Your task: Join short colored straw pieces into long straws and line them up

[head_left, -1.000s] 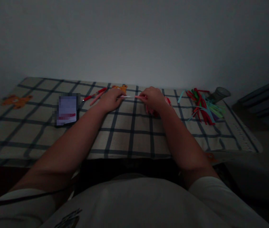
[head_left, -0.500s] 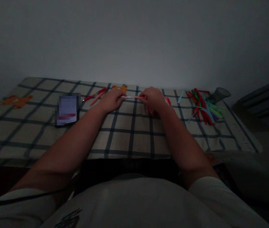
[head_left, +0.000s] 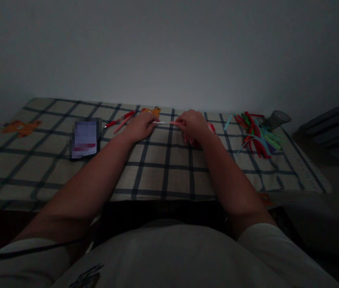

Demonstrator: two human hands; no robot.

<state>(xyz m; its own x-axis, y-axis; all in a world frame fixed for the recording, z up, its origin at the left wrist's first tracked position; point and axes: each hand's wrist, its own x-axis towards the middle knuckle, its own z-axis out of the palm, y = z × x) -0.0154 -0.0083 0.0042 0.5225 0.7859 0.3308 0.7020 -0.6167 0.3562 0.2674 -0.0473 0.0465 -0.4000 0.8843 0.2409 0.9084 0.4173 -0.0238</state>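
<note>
My left hand (head_left: 141, 126) and my right hand (head_left: 192, 123) rest on the far middle of a checked tablecloth (head_left: 163, 168). Between them runs a thin pale strip (head_left: 164, 122); each hand pinches one end of it. Under my right hand lie red-pink strips (head_left: 189, 140), partly hidden by the palm. Just left of my left hand lie a red pen (head_left: 120, 119) and a pink stick (head_left: 120, 125).
A phone (head_left: 84, 139) with a lit screen lies at the left. A heap of red, green and blue strips (head_left: 255, 134) sits at the right, a grey jar (head_left: 276, 119) behind it. Orange bear prints mark the cloth (head_left: 21, 127). The wall rises behind the table.
</note>
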